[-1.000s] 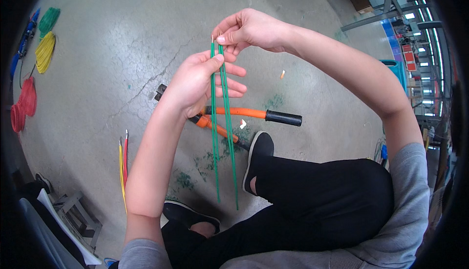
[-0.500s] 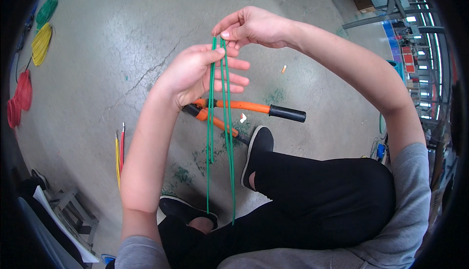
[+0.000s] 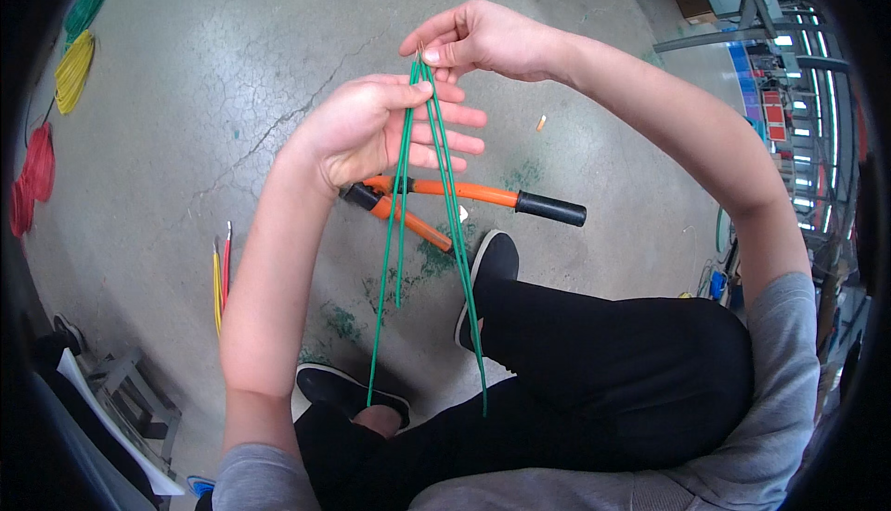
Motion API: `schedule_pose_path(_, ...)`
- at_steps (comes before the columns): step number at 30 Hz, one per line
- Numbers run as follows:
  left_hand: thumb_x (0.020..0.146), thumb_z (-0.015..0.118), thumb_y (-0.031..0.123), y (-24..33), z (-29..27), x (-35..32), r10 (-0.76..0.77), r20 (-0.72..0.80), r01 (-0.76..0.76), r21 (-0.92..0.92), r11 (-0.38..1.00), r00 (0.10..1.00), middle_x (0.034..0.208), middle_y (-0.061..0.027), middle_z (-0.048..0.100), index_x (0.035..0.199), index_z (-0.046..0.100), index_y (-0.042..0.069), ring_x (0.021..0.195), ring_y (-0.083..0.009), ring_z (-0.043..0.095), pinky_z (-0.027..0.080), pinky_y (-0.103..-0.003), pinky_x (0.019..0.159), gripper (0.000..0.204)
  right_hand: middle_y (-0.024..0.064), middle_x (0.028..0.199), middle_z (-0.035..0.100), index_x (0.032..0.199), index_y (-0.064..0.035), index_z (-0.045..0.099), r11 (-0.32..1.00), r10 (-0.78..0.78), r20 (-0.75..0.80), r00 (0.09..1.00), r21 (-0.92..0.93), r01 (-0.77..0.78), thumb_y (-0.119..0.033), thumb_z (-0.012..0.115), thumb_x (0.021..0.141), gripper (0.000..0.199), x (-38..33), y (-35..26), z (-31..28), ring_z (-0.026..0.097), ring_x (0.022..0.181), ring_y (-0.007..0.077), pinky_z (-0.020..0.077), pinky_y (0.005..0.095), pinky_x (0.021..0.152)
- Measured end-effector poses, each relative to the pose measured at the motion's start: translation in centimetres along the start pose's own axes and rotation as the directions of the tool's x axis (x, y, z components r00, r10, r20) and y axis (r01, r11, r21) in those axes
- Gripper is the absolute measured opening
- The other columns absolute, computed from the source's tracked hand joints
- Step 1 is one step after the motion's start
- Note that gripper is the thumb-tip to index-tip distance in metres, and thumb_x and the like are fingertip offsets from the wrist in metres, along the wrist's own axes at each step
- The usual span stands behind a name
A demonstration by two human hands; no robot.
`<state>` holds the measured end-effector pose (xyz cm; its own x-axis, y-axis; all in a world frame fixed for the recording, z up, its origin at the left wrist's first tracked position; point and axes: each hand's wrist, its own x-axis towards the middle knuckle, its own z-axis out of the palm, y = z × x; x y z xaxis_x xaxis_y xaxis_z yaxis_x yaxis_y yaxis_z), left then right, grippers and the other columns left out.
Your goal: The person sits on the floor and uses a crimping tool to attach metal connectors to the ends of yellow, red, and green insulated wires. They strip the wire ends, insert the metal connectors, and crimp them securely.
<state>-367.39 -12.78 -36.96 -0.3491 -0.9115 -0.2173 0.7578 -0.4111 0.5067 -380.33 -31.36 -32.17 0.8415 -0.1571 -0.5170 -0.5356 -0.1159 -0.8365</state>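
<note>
We are sitting on a grey concrete floor (image 3: 278,65), holding a bunch of thin green wires (image 3: 405,195) in front of us. Our right hand (image 3: 483,42), toward twelve o'clock, is pinching the wires' top ends between thumb and forefinger. Our left hand (image 3: 371,130), just below it at about eleven o'clock, is lying behind the wires with its fingers (image 3: 455,116) spread and extended, the thumb touching one strand. The wires are hanging straight down toward six o'clock, their loose ends fanning slightly apart above our black trousers (image 3: 603,372) and black shoes (image 3: 487,274). Orange-handled cutters (image 3: 464,195) are lying on the floor beneath our hands. At nine o'clock, short yellow and red wire pieces (image 3: 221,274) are lying side by side. Coils of green, yellow and red wire (image 3: 56,75) are resting at ten o'clock.
</note>
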Motion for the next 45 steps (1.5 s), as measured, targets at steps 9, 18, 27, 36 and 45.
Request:
schedule_pose_path(9, 0.109, 0.048, 0.023, 0.1, -0.2, 0.1, 0.005, 0.006, -0.006, 0.037, 0.999, 1.000, 0.133, -0.0315, 0.062, 0.135, 0.050, -0.008, 0.113, -0.0442, 0.069, 0.061, -0.054, 0.093, 0.040, 0.0014, 0.098, 0.070, 0.135, -0.0008, 0.064, 0.987, 0.048, 0.041, 0.998, 0.148, -0.054, -0.013, 0.062, 0.103, 0.034, 0.2, 0.8, -0.2, 0.064, 0.091, 0.0081, 0.0544, 0.0272, 0.089)
schedule_pose_path(18, 0.110, 0.045, 0.022, -0.2, 0.0, -0.6, 0.024, -0.102, -0.015, 0.089, 0.996, 0.994, 0.129, -0.0301, 0.064, 0.134, 0.051, -0.007, 0.108, -0.0419, 0.071, 0.062, -0.051, 0.091, 0.038, 0.0041, 0.101, 0.071, 0.131, 0.0017, 0.065, 0.991, 0.050, 0.014, 0.999, 0.128, -0.051, -0.014, 0.065, 0.102, 0.034, 0.8, 0.6, 0.6, 0.065, 0.086, 0.0096, 0.0555, 0.0274, 0.087)
schedule_pose_path(27, 0.111, 0.043, 0.021, -1.4, -0.1, 0.3, 0.034, -0.248, 0.005, 0.154, 0.988, 0.968, 0.126, -0.0271, 0.066, 0.130, 0.052, -0.005, 0.102, -0.0373, 0.074, 0.063, -0.047, 0.087, 0.034, 0.0092, 0.103, 0.073, 0.123, 0.0054, 0.067, 0.996, 0.082, -0.082, 0.993, 0.028, -0.080, -0.010, 0.065, 0.100, 0.028, 1.6, 0.9, 0.9, 0.067, 0.083, 0.0125, 0.0572, 0.0293, 0.083)
schedule_pose_path(36, 0.110, 0.043, 0.021, -1.5, 0.3, 0.2, 0.099, -0.331, 0.007, 0.305, 0.952, 0.938, 0.110, -0.0210, 0.069, 0.125, 0.051, -0.003, 0.089, -0.0322, 0.075, 0.064, -0.044, 0.078, 0.029, 0.0072, 0.101, 0.070, 0.117, 0.0021, 0.066, 0.994, 0.105, -0.012, 0.994, 0.041, -0.105, -0.011, 0.064, 0.098, 0.024, 1.4, -0.4, 0.1, 0.067, 0.086, 0.0129, 0.0569, 0.0302, 0.084)
schedule_pose_path(45, 0.111, 0.041, 0.021, -1.2, 1.6, 0.1, 0.073, -0.304, 0.030, 0.321, 0.947, 0.950, 0.107, -0.0212, 0.070, 0.117, 0.052, -0.002, 0.087, -0.0318, 0.075, 0.063, -0.041, 0.075, 0.027, 0.0037, 0.104, 0.071, 0.110, -0.0036, 0.068, 0.992, 0.008, 0.049, 0.999, -0.127, -0.002, -0.022, 0.066, 0.101, 0.020, 1.4, -0.5, -0.9, 0.066, 0.099, 0.0131, 0.0541, 0.0320, 0.091)
